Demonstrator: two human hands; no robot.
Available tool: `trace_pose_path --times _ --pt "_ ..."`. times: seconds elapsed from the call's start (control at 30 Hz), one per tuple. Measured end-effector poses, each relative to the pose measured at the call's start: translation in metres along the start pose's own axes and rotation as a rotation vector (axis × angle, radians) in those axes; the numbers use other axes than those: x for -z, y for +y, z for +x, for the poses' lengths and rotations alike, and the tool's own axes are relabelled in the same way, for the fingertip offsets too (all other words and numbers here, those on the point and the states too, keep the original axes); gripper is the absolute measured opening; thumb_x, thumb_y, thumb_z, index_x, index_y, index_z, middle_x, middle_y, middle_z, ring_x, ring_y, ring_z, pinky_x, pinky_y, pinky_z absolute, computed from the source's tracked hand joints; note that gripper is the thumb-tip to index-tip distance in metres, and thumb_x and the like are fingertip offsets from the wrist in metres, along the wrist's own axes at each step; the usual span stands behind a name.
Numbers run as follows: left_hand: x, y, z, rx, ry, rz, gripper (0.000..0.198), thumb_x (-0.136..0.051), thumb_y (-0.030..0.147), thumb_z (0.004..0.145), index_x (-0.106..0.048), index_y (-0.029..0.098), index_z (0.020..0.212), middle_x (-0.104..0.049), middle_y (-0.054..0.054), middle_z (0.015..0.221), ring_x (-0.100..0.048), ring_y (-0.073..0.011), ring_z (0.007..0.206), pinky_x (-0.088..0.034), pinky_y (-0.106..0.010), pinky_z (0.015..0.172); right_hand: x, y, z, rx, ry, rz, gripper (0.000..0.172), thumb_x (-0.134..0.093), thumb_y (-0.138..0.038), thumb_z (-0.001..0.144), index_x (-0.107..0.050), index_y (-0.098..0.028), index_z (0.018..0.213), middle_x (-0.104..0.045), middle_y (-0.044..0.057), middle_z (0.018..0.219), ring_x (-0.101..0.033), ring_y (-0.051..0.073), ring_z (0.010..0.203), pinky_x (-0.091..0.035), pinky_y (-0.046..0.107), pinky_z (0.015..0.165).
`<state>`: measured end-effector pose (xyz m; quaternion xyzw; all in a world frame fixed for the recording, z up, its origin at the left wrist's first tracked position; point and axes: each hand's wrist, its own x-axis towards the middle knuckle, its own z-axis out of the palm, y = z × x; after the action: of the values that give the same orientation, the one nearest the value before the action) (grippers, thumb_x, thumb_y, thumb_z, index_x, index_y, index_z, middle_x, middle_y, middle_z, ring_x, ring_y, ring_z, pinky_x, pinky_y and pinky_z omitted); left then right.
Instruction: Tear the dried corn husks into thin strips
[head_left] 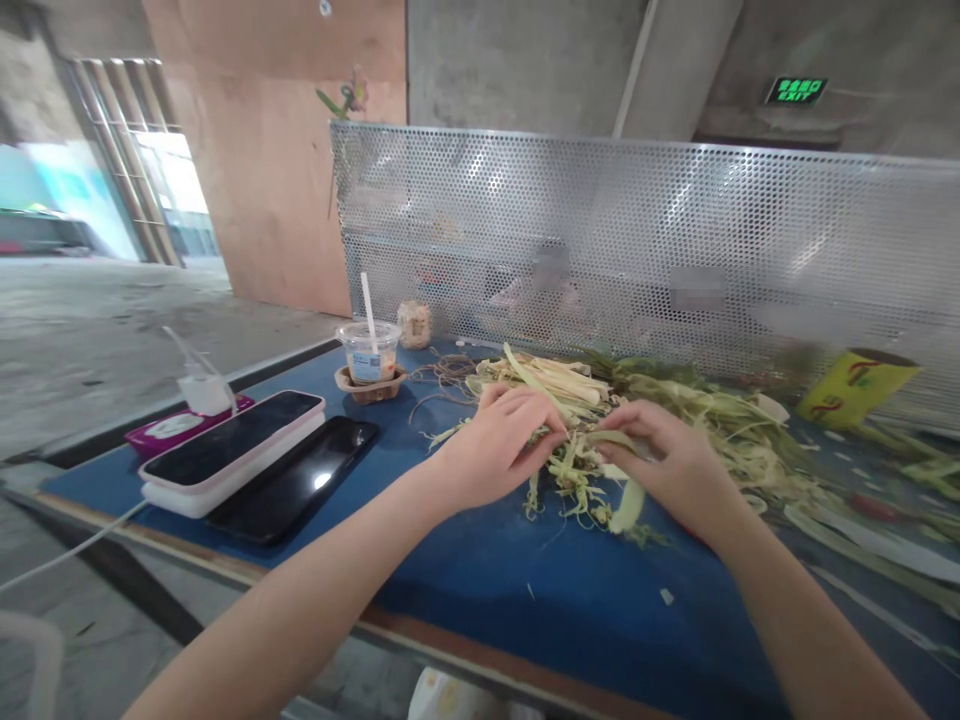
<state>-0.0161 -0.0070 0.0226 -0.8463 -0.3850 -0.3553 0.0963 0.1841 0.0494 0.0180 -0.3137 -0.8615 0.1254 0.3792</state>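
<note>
Green strip (604,438) pinched between left hand (499,452), right hand (669,466).

Premises present as a rough, unfinished industrial workshop: bare concrete wall (517,60) and concrete floor (90,340), raw plywood boarding (277,150) closing one side, and a lit green exit sign (796,90) high on the far right. Work stations are separated by a perforated metal screen (637,230), with the blurred shapes of other people visible behind it. The blue-covered bench (525,590) carries a loose heap of leaf strips (675,420) and trimmings, consistent with manual processing of plant material.
</note>
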Motion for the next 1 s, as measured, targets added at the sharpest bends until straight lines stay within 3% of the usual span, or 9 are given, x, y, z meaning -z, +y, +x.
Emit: trace_pose_path --times 0.13,0.23,0.33,0.5,0.73,0.8,0.9,1.0 --pt "0.001 0.002 0.001 -0.155 -0.027 -0.058 0.009 -0.043 0.015 0.080 -0.049 0.017 0.074 -0.051 -0.008 0.121 -0.040 -0.0168 0.114 -0.032 -0.035 0.093 -0.001 0.004 -0.002 0.241 0.109 -0.183 0.005 -0.056 -0.023 0.075 -0.056 -0.021 0.080 -0.058 0.008 0.102 -0.060 0.019 0.081 -0.048 0.031 0.065" --pt "-0.002 0.003 0.000 -0.236 -0.051 -0.092 0.011 -0.043 0.013 0.079 -0.049 0.017 0.070 -0.055 -0.008 0.117 -0.044 -0.0149 0.112 -0.034 -0.033 0.094 0.000 0.004 -0.002 0.324 0.115 -0.196 0.015 -0.052 -0.018 0.076 -0.055 -0.023 0.090 -0.059 0.007 0.099 -0.059 0.020 0.087 -0.047 0.035 0.073" --pt "-0.005 0.002 0.000 -0.278 -0.038 -0.093 0.012 -0.044 0.012 0.079 -0.050 0.017 0.070 -0.060 -0.008 0.107 -0.050 -0.0143 0.105 -0.039 -0.032 0.091 0.001 0.004 -0.002 0.323 0.064 -0.207 0.024 -0.049 -0.015 0.077 -0.053 -0.024 0.098 -0.062 0.005 0.086 -0.059 0.019 0.086 -0.046 0.036 0.075" --pt "-0.005 0.000 0.001 -0.288 -0.009 -0.083 0.008 -0.047 0.012 0.077 -0.051 0.017 0.072 -0.063 -0.007 0.090 -0.054 -0.0135 0.091 -0.045 -0.030 0.084 0.004 0.005 -0.001 0.300 -0.021 -0.195 0.024 -0.050 -0.019 0.078 -0.053 -0.024 0.101 -0.063 0.003 0.076 -0.059 0.019 0.083 -0.046 0.034 0.073" --pt "-0.007 -0.001 0.001 -0.262 0.116 -0.008 0.012 -0.049 0.012 0.075 -0.047 0.017 0.064 -0.062 -0.004 0.076 -0.055 -0.0117 0.078 -0.049 -0.029 0.076 0.011 -0.004 -0.002 0.314 -0.206 0.115 0.020 -0.043 -0.028 0.084 -0.058 -0.021 0.094 -0.062 0.006 0.086 -0.055 0.018 0.084 -0.043 0.033 0.074" --pt "-0.008 0.001 0.001 -0.298 0.157 0.045 0.013 -0.049 0.012 0.075 -0.047 0.017 0.063 -0.063 -0.004 0.074 -0.056 -0.0116 0.076 -0.049 -0.029 0.077 0.007 -0.006 -0.002 0.254 -0.209 0.158 0.023 -0.040 -0.032 0.085 -0.058 -0.020 0.092 -0.061 0.006 0.087 -0.054 0.018 0.084 -0.042 0.034 0.075" --pt "-0.009 0.003 0.001 -0.348 0.201 0.068 0.014 -0.049 0.011 0.075 -0.047 0.017 0.063 -0.065 -0.005 0.073 -0.058 -0.0114 0.074 -0.049 -0.028 0.078 -0.002 -0.006 -0.002 0.193 -0.153 0.136 0.013 -0.051 -0.030 0.080 -0.059 -0.020 0.080 -0.060 0.004 0.076 -0.053 0.016 0.077 -0.042 0.033 0.073" --pt "-0.006 0.006 -0.001 -0.279 0.213 -0.068 0.014 -0.052 0.012 0.075 -0.046 0.017 0.064 -0.066 -0.005 0.075 -0.059 -0.0109 0.075 -0.050 -0.028 0.077 -0.004 -0.006 -0.002 0.215 -0.148 0.179 0.006 -0.057 -0.025 0.076 -0.059 -0.020 0.073 -0.058 0.002 0.068 -0.051 0.015 0.072 -0.042 0.031 0.070"
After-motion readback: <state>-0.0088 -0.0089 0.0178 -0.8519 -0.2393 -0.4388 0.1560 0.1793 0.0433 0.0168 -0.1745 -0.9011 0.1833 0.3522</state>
